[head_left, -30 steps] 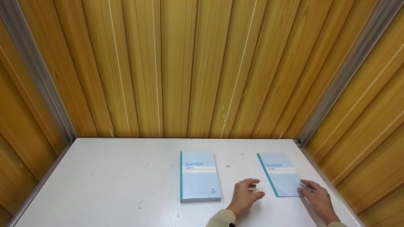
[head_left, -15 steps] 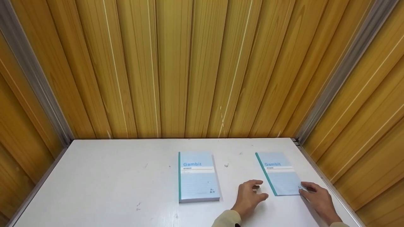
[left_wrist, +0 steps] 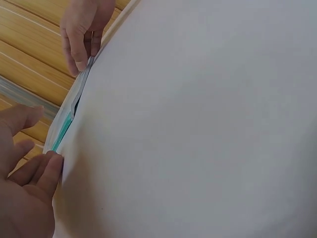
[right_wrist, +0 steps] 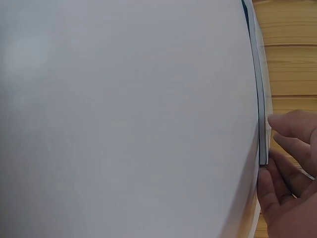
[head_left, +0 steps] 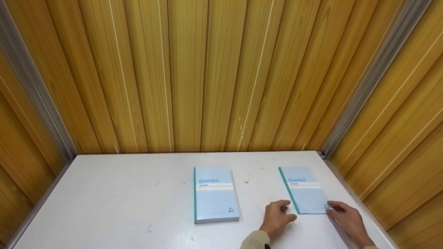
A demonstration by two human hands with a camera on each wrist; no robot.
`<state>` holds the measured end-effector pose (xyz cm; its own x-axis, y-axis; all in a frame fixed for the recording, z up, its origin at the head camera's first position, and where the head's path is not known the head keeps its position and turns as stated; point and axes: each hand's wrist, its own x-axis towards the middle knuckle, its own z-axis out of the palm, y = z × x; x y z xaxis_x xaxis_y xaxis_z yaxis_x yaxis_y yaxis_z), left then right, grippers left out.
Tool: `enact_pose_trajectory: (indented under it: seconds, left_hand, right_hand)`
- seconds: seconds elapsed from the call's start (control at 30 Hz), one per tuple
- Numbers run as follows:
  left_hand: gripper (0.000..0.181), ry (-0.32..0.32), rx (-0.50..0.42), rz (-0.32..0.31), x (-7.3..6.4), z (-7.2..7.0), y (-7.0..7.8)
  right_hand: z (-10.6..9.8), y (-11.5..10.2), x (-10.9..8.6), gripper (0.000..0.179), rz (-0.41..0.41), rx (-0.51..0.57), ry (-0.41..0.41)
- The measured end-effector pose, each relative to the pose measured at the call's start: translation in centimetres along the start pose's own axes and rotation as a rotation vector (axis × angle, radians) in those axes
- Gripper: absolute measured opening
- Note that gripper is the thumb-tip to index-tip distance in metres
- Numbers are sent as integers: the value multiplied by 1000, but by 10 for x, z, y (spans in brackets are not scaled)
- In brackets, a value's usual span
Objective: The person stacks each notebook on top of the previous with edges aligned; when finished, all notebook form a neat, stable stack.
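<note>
A thin light-blue notebook (head_left: 306,197) with a teal spine and the word Gambit lies at the right of the white table. My left hand (head_left: 277,219) is beside the spine's near end, thumb and fingers spread apart; in the left wrist view, its fingertips (left_wrist: 55,161) are right at the spine. On the other side, my right hand (head_left: 347,221) rests at the notebook's near right corner. In the right wrist view, its thumb (right_wrist: 287,121) is over the cover and its other fingers (right_wrist: 267,186) are beside the edge.
A thick notebook, or stack of matching notebooks (head_left: 215,200), lies left of my hands, its teal spine to the left. Wood-patterned panels (head_left: 188,76) rise behind and at both sides of the white table (head_left: 114,200). Grey metal posts (head_left: 367,79) stand at the corners.
My left hand has moved right, closing most of the gap to the thin notebook's spine. My right hand stays at the notebook's corner. The head view has shifted slightly.
</note>
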<state>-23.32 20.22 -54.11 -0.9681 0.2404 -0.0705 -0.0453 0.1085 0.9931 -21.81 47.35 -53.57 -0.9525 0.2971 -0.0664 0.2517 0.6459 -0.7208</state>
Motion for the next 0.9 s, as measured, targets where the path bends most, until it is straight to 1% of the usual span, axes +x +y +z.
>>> enact_pose_trajectory:
  seconds: [0.1, 0.2, 0.43, 0.53, 0.63, 0.77, 0.83, 0.9]
  left_hand:
    - [43, -19, -31, -44, 3, 3, 3]
    - [47, -30, -49, -71, 5, 4, 4]
    - [49, -34, -99, -51, 3, 5, 5]
    - [48, -16, -114, -57, 1, 6, 5]
    - [43, 14, -111, -70, 0, 7, 4]
    - [35, 63, -152, -48, -1, 10, 3]
    - [33, 94, -194, -37, -1, 11, 3]
    - [33, 130, -224, -41, -1, 11, 3]
  right_hand:
    - [0, -1, -1, 53, -2, -5, 7]
    - [1, -2, -3, 53, 13, 4, 2]
    - [5, -4, -8, 52, 32, 38, -2]
    - [6, -5, -9, 52, 41, 54, -6]
    - [7, -5, -10, 52, 55, 66, -12]
    - [5, -6, -11, 51, 70, 110, -16]
    - [4, -8, -12, 51, 79, 134, -17]
    - [4, -9, -12, 51, 84, 153, -23]
